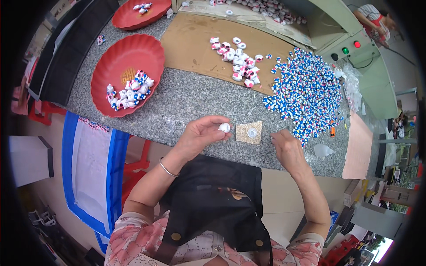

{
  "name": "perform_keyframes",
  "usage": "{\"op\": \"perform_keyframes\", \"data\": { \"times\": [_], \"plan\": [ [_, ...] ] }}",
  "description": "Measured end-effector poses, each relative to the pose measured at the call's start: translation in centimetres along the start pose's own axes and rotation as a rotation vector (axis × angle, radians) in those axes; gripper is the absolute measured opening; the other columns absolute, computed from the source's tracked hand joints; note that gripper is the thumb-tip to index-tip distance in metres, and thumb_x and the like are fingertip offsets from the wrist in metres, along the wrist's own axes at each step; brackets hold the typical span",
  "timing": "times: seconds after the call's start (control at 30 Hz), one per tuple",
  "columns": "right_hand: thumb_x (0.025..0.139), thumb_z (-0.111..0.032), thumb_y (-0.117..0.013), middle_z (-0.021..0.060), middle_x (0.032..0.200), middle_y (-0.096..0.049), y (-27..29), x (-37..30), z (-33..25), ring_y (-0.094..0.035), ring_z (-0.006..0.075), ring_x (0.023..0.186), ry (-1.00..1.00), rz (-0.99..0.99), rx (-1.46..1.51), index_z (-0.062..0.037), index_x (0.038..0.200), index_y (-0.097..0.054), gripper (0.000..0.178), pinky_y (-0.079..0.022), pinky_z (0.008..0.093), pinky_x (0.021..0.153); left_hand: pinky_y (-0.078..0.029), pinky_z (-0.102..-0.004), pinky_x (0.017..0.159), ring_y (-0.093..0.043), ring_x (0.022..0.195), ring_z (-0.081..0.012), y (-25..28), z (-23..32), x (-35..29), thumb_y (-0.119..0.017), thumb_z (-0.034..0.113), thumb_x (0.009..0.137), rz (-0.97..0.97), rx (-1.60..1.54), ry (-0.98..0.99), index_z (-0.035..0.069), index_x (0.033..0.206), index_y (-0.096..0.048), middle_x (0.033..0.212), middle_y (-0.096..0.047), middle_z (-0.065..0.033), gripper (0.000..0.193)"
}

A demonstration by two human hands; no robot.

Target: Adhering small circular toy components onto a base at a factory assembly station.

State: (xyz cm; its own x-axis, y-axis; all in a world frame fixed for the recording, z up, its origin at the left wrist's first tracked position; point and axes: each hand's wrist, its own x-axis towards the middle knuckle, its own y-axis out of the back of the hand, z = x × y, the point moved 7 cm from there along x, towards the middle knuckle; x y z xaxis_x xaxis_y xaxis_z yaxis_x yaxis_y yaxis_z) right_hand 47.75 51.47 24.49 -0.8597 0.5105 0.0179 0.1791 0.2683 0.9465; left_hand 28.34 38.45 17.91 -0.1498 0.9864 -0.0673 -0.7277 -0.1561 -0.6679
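Between the thumb and fingers of my left hand (pixel 203 133) is a small white rounded figurine piece (pixel 225 127), held just above the worktop. To its right, a small speckled tan board (pixel 242 135) lies on the granite top with a round whitish disc (pixel 252 132) on it. My right hand (pixel 287 148) is on the far side of that board, its fingers pinched together; what sits in them is too small to name. Beyond it spreads a big heap of tiny blue, white and pink pieces (pixel 306 88).
Larger white and pink pieces (pixel 239 62) lie on a cardboard sheet (pixel 186 42). A red fluted bowl (pixel 102 84) holds joined figurines, with another red bowl (pixel 128 20) behind. A green machine (pixel 372 75) with buttons borders the right. A clear squeeze bottle (pixel 322 150) lies near the heap.
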Motion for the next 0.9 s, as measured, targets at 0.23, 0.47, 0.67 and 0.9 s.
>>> {"op": "perform_keyframes", "data": {
  "times": [0.23, 0.47, 0.67, 0.9],
  "plan": [
    [0.082, 0.002, -0.069, 0.0151, 0.089, -0.067, 1.5, 1.5, -4.0, -0.066, 0.0337, 0.071, 0.153, 0.178, 0.274, -0.0012, 0.096, -0.068, 0.015, -0.053, 0.0411, 0.061, -0.053, -0.0263, 0.093, -0.064, 0.104, -0.0133, 0.2, 0.3, 0.0, -0.066, -0.004, 0.090, 0.092, 0.180, -0.022, -0.001, 0.124, -0.059, 0.114, -0.065, -0.0074, 0.035],
    [0.081, 0.001, -0.065, 0.0137, 0.085, -0.065, -0.4, 3.8, -5.3, -0.066, 0.0334, 0.071, 0.226, 0.018, -0.030, -0.0017, 0.094, -0.067, 0.013, -0.054, 0.0410, 0.061, -0.053, -0.0240, 0.089, -0.063, 0.102, -0.0116, -1.1, 2.0, 0.1, -0.066, -0.007, 0.088, 0.107, 0.378, -0.127, -0.004, 0.121, -0.059, 0.114, -0.058, -0.0053, 0.034],
    [0.081, 0.002, -0.064, 0.0138, 0.083, -0.064, -0.5, 3.7, -5.2, -0.066, 0.0338, 0.071, 0.240, -0.017, -0.017, -0.0023, 0.092, -0.066, 0.011, -0.053, 0.0417, 0.060, -0.055, -0.0252, 0.088, -0.064, 0.101, -0.0128, -0.5, 1.7, -0.4, -0.067, -0.009, 0.085, 0.147, 0.568, -0.152, -0.003, 0.117, -0.060, 0.113, -0.058, -0.0061, 0.033],
    [0.089, -0.004, -0.068, 0.0096, 0.089, -0.070, -0.2, 2.0, -2.5, -0.069, 0.0188, 0.075, -0.187, 0.126, 0.678, 0.0007, 0.105, -0.069, 0.016, -0.055, 0.0290, 0.067, -0.059, -0.0262, 0.082, -0.067, 0.095, -0.0156, -3.0, 0.9, 0.5, -0.071, -0.008, 0.082, 0.143, 0.772, -0.326, 0.000, 0.111, -0.064, 0.109, -0.062, -0.0096, 0.031]
  ]
}}
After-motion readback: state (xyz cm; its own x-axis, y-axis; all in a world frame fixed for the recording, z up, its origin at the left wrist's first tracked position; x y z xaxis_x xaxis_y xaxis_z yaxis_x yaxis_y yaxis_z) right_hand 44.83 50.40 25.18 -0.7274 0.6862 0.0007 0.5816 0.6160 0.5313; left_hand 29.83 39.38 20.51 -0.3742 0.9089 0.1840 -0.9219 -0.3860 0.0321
